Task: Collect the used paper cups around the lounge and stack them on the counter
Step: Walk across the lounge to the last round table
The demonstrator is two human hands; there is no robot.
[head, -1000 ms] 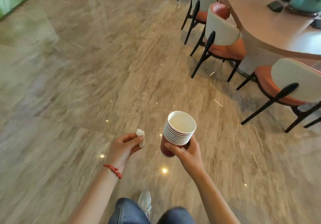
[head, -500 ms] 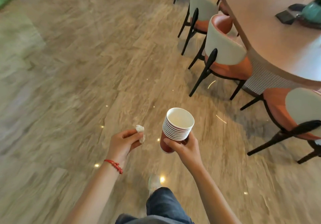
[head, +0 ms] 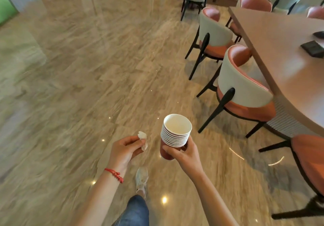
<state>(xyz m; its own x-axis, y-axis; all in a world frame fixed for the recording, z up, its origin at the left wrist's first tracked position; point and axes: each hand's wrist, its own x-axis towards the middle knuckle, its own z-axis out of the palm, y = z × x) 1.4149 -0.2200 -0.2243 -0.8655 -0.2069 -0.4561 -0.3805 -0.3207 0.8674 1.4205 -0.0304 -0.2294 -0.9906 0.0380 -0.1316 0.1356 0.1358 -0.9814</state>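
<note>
A nested stack of cups (head: 175, 134) was held upright in the right hand (head: 185, 153), fingers and thumb curled round the lower, red part of the stack, above the floor (head: 78, 85) and well apart from the bench (head: 280, 50). The left hand (head: 125, 151) was closed in a pinch on a crumpled tissue (head: 143, 139). The stack was judged light and thin-walled, easily crushed by a hard squeeze and somewhat stiffened where the walls overlapped. The white rolled rims were judged a poor hold, since an upper cup could lift free. The best grip was judged to be round the bottom cups, with the stack kept vertical.
</note>
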